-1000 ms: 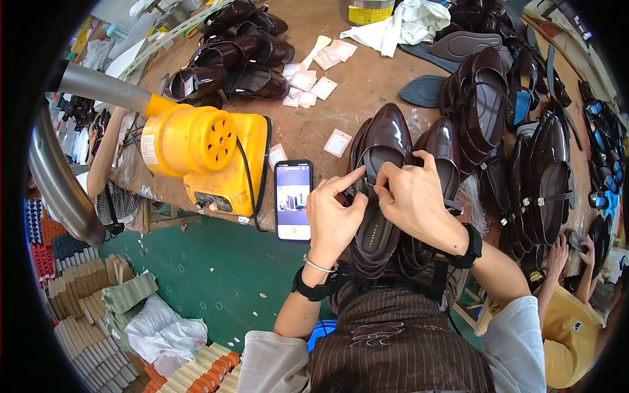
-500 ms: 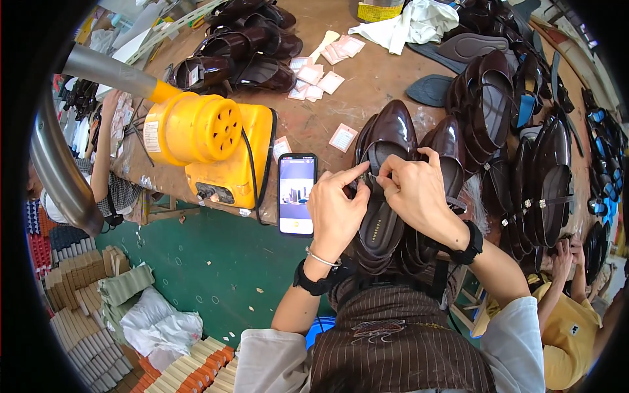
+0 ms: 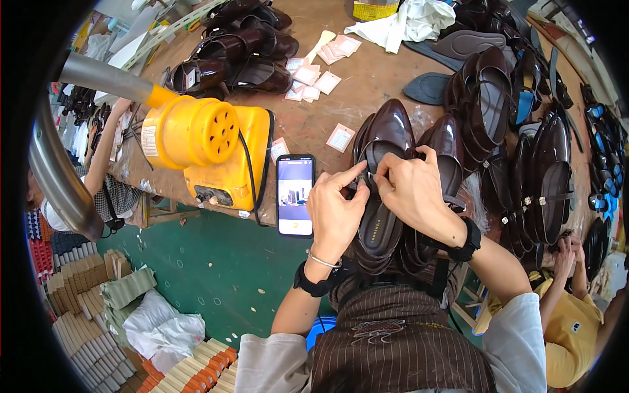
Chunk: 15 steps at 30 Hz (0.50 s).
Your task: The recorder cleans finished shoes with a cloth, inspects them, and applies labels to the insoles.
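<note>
Your left hand [image 3: 337, 209] and right hand [image 3: 409, 190] pinch the thin strap of a glossy dark-brown pointed shoe [image 3: 383, 183]: light, slick, probably flexible, so grip its sides.

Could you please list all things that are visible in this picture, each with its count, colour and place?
Shoe in the hands: one, dark brown, table's near edge.
Other shoes: many, dark brown, table's right side and far left.
Phone: one, black, screen lit, left of the hands.
Blower machine: one, yellow, table's left.
Metal duct: one, grey, far left.
Paper tags: several, white and pink, table's middle.
Cloth: one, white, far edge.
Insoles: a few, grey, far side.
Table: one, brown.
Floor: green.
Co-worker in yellow shirt: one, lower right.
Left hand: on the shoe.
Right hand: on the shoe.
</note>
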Tool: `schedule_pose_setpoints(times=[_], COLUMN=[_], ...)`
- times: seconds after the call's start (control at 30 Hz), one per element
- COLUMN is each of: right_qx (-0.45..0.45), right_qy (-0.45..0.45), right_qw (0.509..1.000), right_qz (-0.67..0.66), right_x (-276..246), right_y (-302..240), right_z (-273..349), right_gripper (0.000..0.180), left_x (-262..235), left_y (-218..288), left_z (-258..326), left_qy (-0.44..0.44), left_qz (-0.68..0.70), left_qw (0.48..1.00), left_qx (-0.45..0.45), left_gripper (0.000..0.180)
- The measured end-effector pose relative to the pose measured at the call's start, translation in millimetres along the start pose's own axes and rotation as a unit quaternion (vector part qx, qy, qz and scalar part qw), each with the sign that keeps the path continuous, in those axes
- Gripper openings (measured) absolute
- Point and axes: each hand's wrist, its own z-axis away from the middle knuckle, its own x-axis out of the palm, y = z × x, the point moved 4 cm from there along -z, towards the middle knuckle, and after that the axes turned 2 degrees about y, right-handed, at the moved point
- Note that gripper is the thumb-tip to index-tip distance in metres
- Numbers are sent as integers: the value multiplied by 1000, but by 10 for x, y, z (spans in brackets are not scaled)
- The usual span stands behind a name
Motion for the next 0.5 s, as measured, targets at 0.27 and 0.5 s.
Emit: schedule_pose_setpoints(times=[0.27,0.5], right_qx=[49,27], right_qy=[-13,-27], right_qw=[996,999], right_qz=[-72,-26], right_x=[-44,-104], right_y=[8,-25], right_z=[-13,-18], right_gripper=[7,5], left_x=[0,24], left_y=[199,231], left_z=[40,21], left_qy=[58,21], left_qz=[-154,-155], left_qw=[979,979], left_qx=[123,128], left_gripper=[14,8])
